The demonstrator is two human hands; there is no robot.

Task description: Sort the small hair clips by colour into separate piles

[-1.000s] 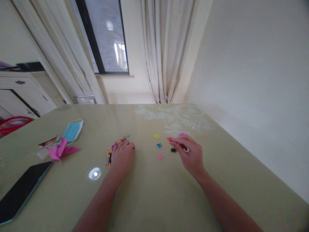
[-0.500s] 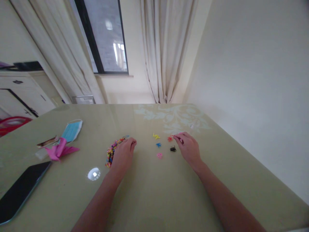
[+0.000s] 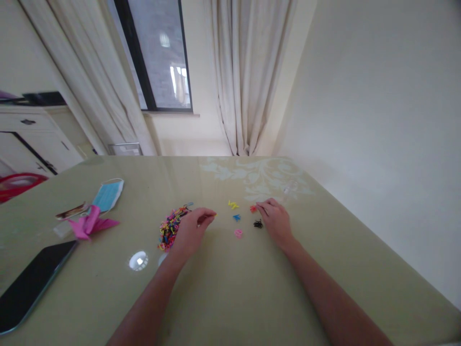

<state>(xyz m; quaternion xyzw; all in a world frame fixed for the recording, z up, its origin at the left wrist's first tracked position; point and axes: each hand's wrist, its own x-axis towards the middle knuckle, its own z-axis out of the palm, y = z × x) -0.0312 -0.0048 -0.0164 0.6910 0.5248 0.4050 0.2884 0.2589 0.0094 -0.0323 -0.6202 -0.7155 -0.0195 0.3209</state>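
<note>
A mixed heap of small coloured rubber bands lies partly behind my left hand. Just right of the heap, that hand pinches a tiny yellow rubber band between thumb and forefinger. My right hand has its fingertips closed at the edge of the red rubber bands; what they pinch, if anything, I cannot make out. Little separate groups lie between the hands: yellow bands, blue bands, pink bands and black bands.
On the table's left side are a black-screened phone, a folded bright-pink piece, a blue face mask and a narrow brown-and-white packet. A wall runs along the right edge of the table.
My left hand has moved right, off the heap, uncovering more of it, with a yellow rubber band now at its fingertips. The right hand has shifted slightly left beside the red bands.
</note>
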